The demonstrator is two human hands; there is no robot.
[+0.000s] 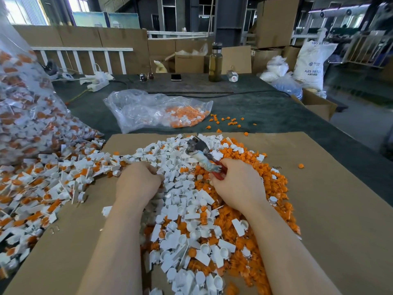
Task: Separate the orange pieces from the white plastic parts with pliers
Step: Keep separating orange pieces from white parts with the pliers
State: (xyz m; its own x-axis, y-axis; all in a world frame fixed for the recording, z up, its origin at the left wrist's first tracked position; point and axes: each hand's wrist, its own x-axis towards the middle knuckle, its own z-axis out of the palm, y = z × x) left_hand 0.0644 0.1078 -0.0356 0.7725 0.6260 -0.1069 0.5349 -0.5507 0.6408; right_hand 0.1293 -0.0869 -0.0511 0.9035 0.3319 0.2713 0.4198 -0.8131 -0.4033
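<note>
Red-handled metal pliers (202, 155) sit in the right hand (238, 184), whose fingers curl round the handles; the grey, worn head points toward 11 o'clock, with its tip lying over the white pieces, and whether the jaws are parted cannot be told. The left hand (138, 182) is at 9 o'clock from the right one, knuckles up, its fingers curled down into the white plastic parts (180, 211); what they pinch, if anything, is hidden.

Between and below the hands the white parts form a mound on a flat brown cardboard sheet (329, 209). Loose orange plastic pieces (274, 188) are heaped from 1 to 5 o'clock of the right hand, touching the white mound. At 9 o'clock, unsorted white-and-orange parts (42, 184) spill from a large clear plastic sack (19, 103). At 12 o'clock, well apart on the dark green table (265, 111), lies a crumpled clear bag (148, 107) holding more orange pieces, a few scattered just beside it at 3 o'clock.
</note>
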